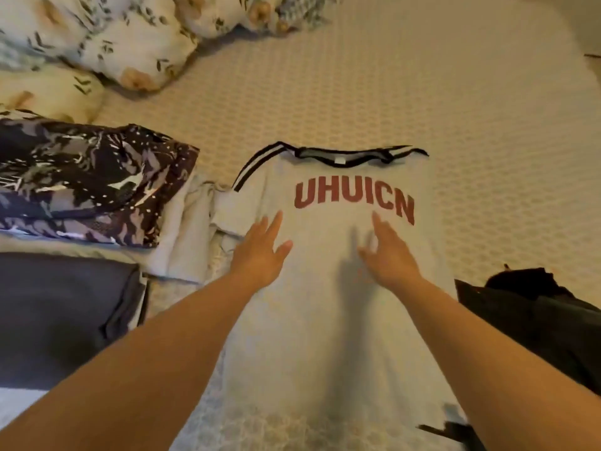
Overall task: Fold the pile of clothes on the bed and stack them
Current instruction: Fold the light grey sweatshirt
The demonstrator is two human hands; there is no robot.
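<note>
Pale T-shirt (328,288) lies lengthwise, collar toward the bed's (455,109) far edge; left hand (260,252) and right hand (388,255) rest on it, fingers spread.

Patterned cream bed (422,92) with grey shirt (325,320), floral pillows (130,43), folded stack (81,183), dark garment (536,314).

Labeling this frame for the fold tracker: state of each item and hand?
T-shirt: spread flat, print up, sides partly folded in.
Left hand: open, fingers straight over the shirt.
Right hand: open, over the shirt.
Patterned garment: folded, topping the left stack.
Dark garment: crumpled, unfolded.
</note>
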